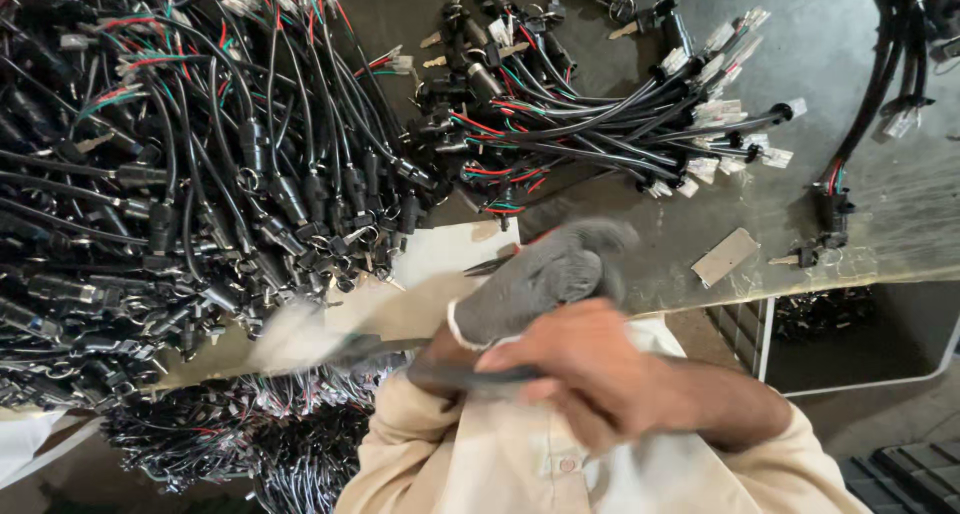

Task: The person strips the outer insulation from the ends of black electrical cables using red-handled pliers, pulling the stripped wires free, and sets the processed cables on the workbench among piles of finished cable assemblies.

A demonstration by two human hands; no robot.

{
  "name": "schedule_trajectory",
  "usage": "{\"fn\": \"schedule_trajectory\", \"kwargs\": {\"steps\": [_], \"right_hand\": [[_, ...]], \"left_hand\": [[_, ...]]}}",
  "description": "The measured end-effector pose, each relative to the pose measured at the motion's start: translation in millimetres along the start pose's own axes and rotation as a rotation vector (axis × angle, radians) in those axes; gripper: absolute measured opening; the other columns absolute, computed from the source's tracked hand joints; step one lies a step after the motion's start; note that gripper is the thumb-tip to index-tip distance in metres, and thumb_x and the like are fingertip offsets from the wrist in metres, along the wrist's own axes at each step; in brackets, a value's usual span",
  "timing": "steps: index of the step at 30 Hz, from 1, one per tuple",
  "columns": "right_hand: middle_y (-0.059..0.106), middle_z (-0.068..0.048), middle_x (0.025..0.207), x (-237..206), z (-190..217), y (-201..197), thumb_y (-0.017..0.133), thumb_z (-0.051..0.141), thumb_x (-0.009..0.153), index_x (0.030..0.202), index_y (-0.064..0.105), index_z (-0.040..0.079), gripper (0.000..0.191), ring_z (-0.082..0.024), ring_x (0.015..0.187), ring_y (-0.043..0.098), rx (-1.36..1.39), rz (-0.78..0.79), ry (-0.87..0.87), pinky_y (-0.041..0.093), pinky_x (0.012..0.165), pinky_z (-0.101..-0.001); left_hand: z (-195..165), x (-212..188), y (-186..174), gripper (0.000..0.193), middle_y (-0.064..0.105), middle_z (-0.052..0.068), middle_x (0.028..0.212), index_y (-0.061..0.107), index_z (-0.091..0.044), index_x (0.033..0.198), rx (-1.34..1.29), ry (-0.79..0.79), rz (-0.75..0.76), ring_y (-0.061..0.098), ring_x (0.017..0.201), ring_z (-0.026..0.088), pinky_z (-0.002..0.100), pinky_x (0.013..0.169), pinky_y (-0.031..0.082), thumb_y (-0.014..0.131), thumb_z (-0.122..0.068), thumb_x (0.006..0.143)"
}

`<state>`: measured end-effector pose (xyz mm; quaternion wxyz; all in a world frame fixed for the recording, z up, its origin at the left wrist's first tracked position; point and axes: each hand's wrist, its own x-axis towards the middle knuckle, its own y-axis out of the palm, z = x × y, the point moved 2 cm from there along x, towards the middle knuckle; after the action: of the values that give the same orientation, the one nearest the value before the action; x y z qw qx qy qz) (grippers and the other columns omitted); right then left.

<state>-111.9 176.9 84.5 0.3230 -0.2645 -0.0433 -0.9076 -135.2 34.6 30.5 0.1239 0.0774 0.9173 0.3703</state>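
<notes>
Left hand (545, 274), in a grey knit glove, and bare right hand (590, 374) are together at 6 o'clock, both closed on a dark cable (400, 349) that runs blurred toward 8 o'clock. Large heap of black wire harnesses (200, 174) occupies 10 o'clock. Smaller bundle (600, 124) lies at 12 o'clock on the grey table (850, 204).

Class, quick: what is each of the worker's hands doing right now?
Left hand: in a grey glove, blurred; whether it grips anything cannot be told.
Right hand: bare, closed on a dark cable.
</notes>
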Motion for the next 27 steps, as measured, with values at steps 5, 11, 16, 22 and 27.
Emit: {"fn": "schedule_trajectory", "kwargs": {"steps": [5,11,16,22,27], "right_hand": [[0.068,-0.009,0.080,-17,-22,-6,0.072,0.002,0.082,0.102,0.067,0.001,0.020,-0.029,0.063,0.066,-0.660,-0.042,0.310,0.051,0.055,-0.0413],[0.060,-0.016,0.084,-29,-50,-18,0.069,0.006,0.077,0.083,0.057,0.002,0.014,-0.038,0.081,0.061,-0.738,-0.137,0.466,0.047,0.070,-0.0470],[0.067,-0.014,0.114,-11,-4,-48,0.052,0.031,0.103,0.112,0.064,0.001,0.035,-0.036,0.105,0.062,-0.592,-0.397,0.308,0.044,0.094,-0.0518],[0.065,-0.012,0.122,33,36,-69,0.049,0.031,0.105,0.121,0.062,0.001,0.036,-0.031,0.109,0.062,0.459,-0.509,-0.147,0.046,0.094,-0.0467],[0.064,-0.011,0.129,5,10,-71,0.047,0.030,0.106,0.128,0.060,0.001,0.038,-0.027,0.112,0.063,0.535,-0.496,-0.213,0.048,0.093,-0.0424]], "left_hand": [[-37,5,-2,0.035,0.064,0.001,0.088,0.058,-0.008,0.115,-0.231,0.182,0.170,0.062,0.081,0.015,0.033,0.086,0.050,0.055,-0.042,0.107],[-3,-1,-19,0.034,0.063,0.004,0.090,0.059,-0.006,0.111,0.205,0.154,0.068,0.054,0.076,0.011,0.030,0.074,0.044,0.056,-0.039,0.108],[14,8,0,0.024,0.061,0.008,0.094,0.060,-0.005,0.095,0.349,0.158,0.176,0.060,0.082,0.024,0.042,0.073,0.051,0.066,-0.026,0.104],[24,-28,50,0.016,0.069,0.008,0.094,0.066,-0.012,0.110,0.820,-0.015,0.541,0.070,0.084,0.028,0.038,0.075,0.055,0.057,-0.025,0.109],[3,-16,39,0.017,0.069,0.011,0.096,0.068,-0.011,0.105,1.111,0.186,0.559,0.066,0.090,0.035,0.044,0.079,0.050,0.068,-0.020,0.091]]}}
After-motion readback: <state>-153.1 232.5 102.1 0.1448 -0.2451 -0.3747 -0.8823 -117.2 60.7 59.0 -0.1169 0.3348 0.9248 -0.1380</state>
